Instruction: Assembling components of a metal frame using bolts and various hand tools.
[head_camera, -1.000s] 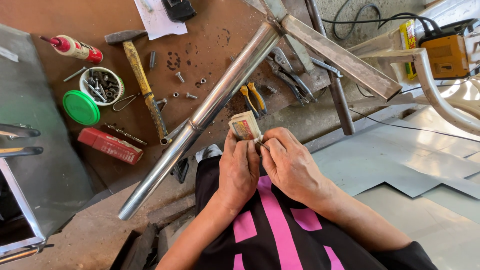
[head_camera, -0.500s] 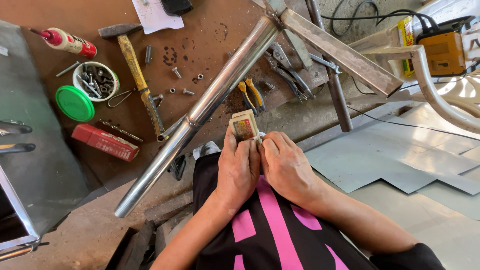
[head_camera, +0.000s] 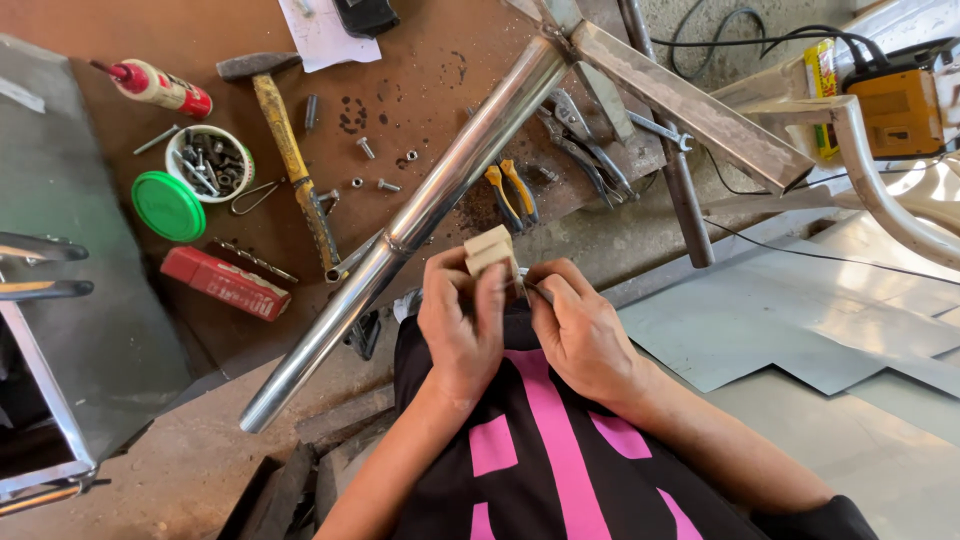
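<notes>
Workbench, two hands on a small box

Steel tube (head_camera: 420, 215) slanting across bench; left hand (head_camera: 458, 325) clasping small tan box (head_camera: 489, 250) above lap; right hand (head_camera: 580, 330) pinching thin metal piece (head_camera: 527, 288) just beside the box.

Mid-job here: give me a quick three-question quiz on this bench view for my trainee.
1. True or false: the left hand holds the small tan box.
2. What lies right beside the white tub of screws? A) a green lid B) a blue cup C) a glove
3. What colour is the handle of the hammer?

Key: 1 true. 2 A. 3 yellow. The right hand pinches a small item next to the box, too small to name.
</notes>
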